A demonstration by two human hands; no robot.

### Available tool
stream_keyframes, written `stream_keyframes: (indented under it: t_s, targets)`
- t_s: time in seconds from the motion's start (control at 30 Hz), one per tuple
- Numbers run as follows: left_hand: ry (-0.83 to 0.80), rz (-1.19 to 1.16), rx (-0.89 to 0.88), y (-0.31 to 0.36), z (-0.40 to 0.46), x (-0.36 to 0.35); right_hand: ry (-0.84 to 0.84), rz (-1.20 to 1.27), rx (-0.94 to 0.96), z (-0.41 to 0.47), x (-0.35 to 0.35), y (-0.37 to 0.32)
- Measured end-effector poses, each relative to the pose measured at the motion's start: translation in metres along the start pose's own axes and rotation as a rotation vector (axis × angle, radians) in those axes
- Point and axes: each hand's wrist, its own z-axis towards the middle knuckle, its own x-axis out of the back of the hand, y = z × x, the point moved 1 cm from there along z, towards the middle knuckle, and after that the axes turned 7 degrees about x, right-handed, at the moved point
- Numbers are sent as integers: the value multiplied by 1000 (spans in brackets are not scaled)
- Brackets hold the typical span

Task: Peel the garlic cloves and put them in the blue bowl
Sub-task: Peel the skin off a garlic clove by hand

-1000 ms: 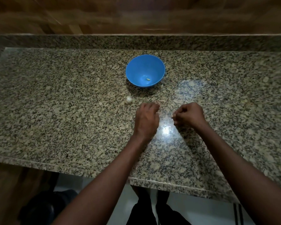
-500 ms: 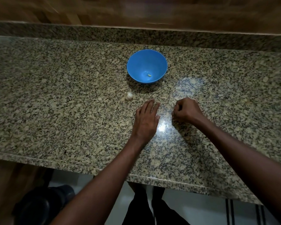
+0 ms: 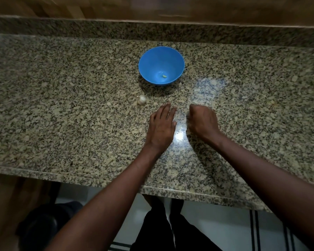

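Garlic (image 3: 141, 100) sits mid-counter (image 3: 62, 115), just left-forward of left hand (image 3: 161, 126), whose flat, empty fingers point past it; bowl (image 3: 147, 57) beyond, toward back edge. Right hand (image 3: 203, 122) fisted, farther off; contents can't tell

arms: 2, bare, no sleeves | legs (image 3: 163, 230): dark trousers | hands: no rings

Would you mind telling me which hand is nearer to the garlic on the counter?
Left. The left hand lies flat just right of the garlic; the right hand, fingers curled, sits farther right.
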Motion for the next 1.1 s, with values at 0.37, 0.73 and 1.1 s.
stream_keyframes:
  t_s: [0.37,0.73,1.1]
  targets:
    - [-98,-914,313,29,15,50,-67,1268,-623,3,20,15]
    - [-184,-1099,317,20,23,84,-102,1307,-654,-6,35,-4]
    - [-221,-1051,195,21,26,103,-147,1302,-533,-13,60,-9]
